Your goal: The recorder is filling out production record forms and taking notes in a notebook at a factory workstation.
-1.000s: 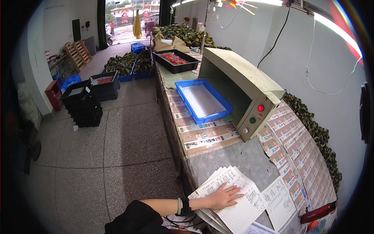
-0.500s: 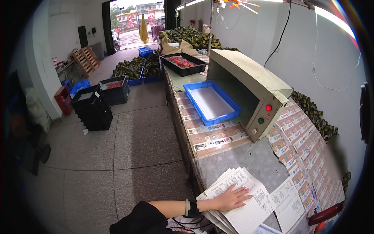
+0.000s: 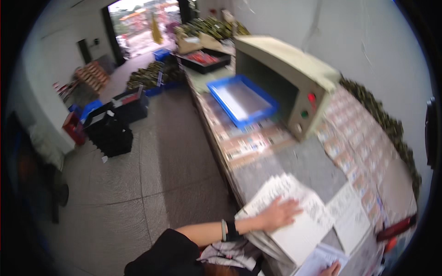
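My left hand [image 3: 282, 213] lies flat, fingers spread, on an open notebook [image 3: 301, 234] with handwritten pages at the near end of the workbench. A dark band and a pale bangle circle that wrist. At the lower edge my right hand [image 3: 332, 268] shows only its fingertips, closed on the edge of a whitish paper pad [image 3: 320, 258]; the rest of it is cut off. Another written sheet [image 3: 348, 221] lies to the right of the notebook. The picture is smeared by motion, so the writing is unclear.
Beyond the notebook stand a beige box-shaped machine [image 3: 294, 66] with round buttons and a blue tray [image 3: 244, 125] at its opening. Farther back is a black tray [image 3: 207, 69] of red pieces. Black crates [image 3: 110, 135] stack on the floor. A dark red object [image 3: 396, 228] lies right.
The view has tilted and shifted, so the bench things sit higher. My right fingertips have come into view with the pad at the lower edge. My left hand stays on the notebook.
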A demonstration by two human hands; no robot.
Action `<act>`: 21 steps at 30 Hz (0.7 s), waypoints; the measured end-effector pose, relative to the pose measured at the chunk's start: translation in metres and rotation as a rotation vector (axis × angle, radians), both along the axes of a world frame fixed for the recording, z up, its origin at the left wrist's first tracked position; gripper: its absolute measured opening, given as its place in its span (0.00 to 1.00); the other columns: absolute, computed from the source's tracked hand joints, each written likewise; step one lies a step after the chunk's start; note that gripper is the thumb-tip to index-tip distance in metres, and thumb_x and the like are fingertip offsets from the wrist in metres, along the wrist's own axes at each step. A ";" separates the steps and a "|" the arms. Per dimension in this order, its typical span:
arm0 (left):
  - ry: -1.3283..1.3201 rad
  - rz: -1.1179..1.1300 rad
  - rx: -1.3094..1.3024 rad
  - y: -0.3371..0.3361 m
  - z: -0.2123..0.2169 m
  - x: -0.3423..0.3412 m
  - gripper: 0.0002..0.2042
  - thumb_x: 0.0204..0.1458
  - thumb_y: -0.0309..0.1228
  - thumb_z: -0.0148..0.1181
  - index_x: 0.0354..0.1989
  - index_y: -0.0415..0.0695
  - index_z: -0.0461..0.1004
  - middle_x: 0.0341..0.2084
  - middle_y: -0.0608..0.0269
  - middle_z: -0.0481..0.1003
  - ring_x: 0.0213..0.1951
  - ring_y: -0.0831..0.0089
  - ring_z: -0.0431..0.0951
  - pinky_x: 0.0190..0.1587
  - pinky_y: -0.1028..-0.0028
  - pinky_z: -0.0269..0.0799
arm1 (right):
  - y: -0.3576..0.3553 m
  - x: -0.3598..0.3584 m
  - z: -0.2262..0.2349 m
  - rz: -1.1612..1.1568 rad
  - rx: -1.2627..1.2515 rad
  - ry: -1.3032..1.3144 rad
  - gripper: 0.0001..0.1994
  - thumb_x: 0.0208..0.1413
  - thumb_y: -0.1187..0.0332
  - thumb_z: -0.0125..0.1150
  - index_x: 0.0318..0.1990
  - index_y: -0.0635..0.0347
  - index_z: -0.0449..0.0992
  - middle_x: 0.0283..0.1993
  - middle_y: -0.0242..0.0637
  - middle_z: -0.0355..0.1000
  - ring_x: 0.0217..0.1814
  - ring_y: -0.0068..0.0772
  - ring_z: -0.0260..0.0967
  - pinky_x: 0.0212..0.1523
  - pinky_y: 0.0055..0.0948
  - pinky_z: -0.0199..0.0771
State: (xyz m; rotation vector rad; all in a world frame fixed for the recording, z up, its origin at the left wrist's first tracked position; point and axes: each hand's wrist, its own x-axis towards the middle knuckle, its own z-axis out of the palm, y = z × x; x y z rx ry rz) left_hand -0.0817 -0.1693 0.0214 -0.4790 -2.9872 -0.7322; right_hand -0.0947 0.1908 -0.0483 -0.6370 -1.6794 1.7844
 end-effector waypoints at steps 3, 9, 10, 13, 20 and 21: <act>0.251 0.009 0.084 -0.008 -0.010 -0.009 0.20 0.53 0.42 0.36 0.54 0.52 0.57 0.57 0.62 0.50 0.59 0.64 0.48 0.53 0.46 0.39 | -0.023 0.013 0.023 0.105 -0.052 -0.063 0.07 0.51 0.66 0.46 0.36 0.53 0.68 0.26 0.26 0.64 0.23 0.16 0.58 0.20 0.17 0.58; 0.070 0.092 0.149 -0.018 -0.006 -0.011 0.20 0.51 0.38 0.39 0.54 0.52 0.58 0.56 0.56 0.52 0.59 0.61 0.47 0.57 0.54 0.31 | -0.053 0.001 0.044 0.194 0.078 -0.029 0.09 0.50 0.71 0.52 0.18 0.56 0.65 0.16 0.19 0.55 0.17 0.09 0.47 0.16 0.14 0.44; 0.056 0.086 0.160 -0.019 -0.004 -0.011 0.20 0.51 0.38 0.40 0.55 0.51 0.57 0.57 0.56 0.51 0.59 0.61 0.47 0.58 0.55 0.30 | -0.055 0.002 0.049 0.188 0.041 -0.015 0.10 0.49 0.71 0.52 0.17 0.56 0.64 0.15 0.19 0.55 0.16 0.08 0.46 0.15 0.13 0.42; 0.029 0.048 0.199 -0.014 -0.004 -0.007 0.20 0.51 0.37 0.40 0.55 0.51 0.57 0.57 0.56 0.51 0.59 0.62 0.46 0.59 0.58 0.29 | -0.051 0.013 0.052 0.164 0.022 -0.004 0.12 0.49 0.69 0.53 0.16 0.54 0.62 0.13 0.19 0.53 0.13 0.07 0.43 0.12 0.12 0.39; 0.017 0.050 0.188 -0.010 -0.003 -0.001 0.20 0.52 0.37 0.38 0.55 0.49 0.57 0.57 0.55 0.51 0.60 0.63 0.46 0.59 0.62 0.29 | -0.052 0.020 0.054 0.169 0.097 -0.046 0.14 0.49 0.69 0.55 0.15 0.54 0.60 0.12 0.19 0.53 0.11 0.07 0.41 0.11 0.11 0.39; 0.014 0.048 0.188 -0.011 -0.003 -0.001 0.20 0.52 0.37 0.38 0.55 0.49 0.57 0.57 0.55 0.51 0.60 0.63 0.46 0.59 0.62 0.29 | -0.052 0.020 0.052 0.167 0.096 -0.049 0.14 0.49 0.69 0.55 0.15 0.54 0.60 0.12 0.19 0.53 0.11 0.07 0.41 0.11 0.11 0.39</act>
